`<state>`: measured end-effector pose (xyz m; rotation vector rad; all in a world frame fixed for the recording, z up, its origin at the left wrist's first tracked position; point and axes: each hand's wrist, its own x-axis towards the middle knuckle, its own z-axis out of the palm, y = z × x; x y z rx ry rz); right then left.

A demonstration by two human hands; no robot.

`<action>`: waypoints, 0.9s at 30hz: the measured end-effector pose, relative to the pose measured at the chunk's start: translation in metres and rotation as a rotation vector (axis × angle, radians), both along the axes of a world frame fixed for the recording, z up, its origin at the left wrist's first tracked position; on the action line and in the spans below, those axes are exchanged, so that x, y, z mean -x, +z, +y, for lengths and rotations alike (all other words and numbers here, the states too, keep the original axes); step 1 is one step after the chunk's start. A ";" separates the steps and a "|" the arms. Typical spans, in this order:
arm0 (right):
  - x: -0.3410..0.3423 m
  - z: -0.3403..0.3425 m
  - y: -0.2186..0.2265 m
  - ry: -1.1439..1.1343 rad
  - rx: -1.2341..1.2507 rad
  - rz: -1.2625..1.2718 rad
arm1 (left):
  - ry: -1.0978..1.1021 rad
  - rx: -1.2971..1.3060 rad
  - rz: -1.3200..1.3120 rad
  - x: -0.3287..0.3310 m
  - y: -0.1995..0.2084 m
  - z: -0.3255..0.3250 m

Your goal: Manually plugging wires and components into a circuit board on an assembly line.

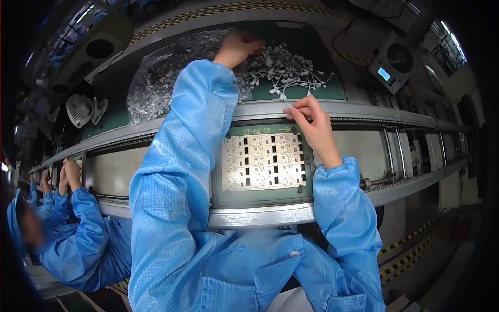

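My left hand [238, 49] reaches over the far bench to the pile of short white cables with plug ends [283, 70], at the edge of a clear plastic bag [156, 86] full of similar white pieces. Its fingers are curled and shadowed; what they hold does not show. Closer in, my right hand [314, 127] hovers above the near rail, thumb and fingertips pinched together around something too small to make out. Just below it lies a green carrier plate [265, 199] holding a panel of silver-white labelled boards [260, 161] with rows of dark rectangular slots.
Metal conveyor rails [265, 216] run left to right under my forearms. A white fan [79, 110] stands at the left, and a device with a lit display [387, 70] at the upper right. Another person in blue [78, 249] works at the line on my left.
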<state>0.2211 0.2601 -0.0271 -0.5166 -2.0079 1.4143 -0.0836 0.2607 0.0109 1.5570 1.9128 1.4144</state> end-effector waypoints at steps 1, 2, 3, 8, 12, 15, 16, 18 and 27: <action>-0.001 0.000 0.000 -0.004 0.000 -0.015 | 0.013 0.111 0.065 -0.013 0.012 -0.006; -0.001 0.001 0.000 0.007 -0.007 -0.014 | 0.024 0.105 0.066 -0.018 0.011 -0.007; 0.004 -0.001 0.001 0.009 -0.008 0.006 | 0.006 -0.019 -0.083 -0.015 0.012 -0.015; 0.011 0.004 -0.020 0.026 0.031 0.114 | 0.037 -0.213 -0.487 -0.028 0.022 -0.055; -0.005 0.015 -0.025 0.038 -0.006 0.160 | -0.136 -0.179 -0.690 -0.066 0.028 -0.099; -0.006 0.000 -0.021 0.082 0.067 0.151 | -0.198 -0.281 -0.699 -0.076 0.010 -0.146; -0.006 -0.004 -0.020 0.072 0.063 0.111 | -0.182 -0.287 -0.679 -0.079 0.009 -0.167; -0.002 -0.011 -0.020 0.131 0.060 0.111 | -0.128 -0.308 -0.718 -0.079 0.001 -0.201; 0.008 -0.008 -0.024 0.052 0.081 0.098 | 0.015 -0.318 -0.565 -0.069 -0.024 -0.248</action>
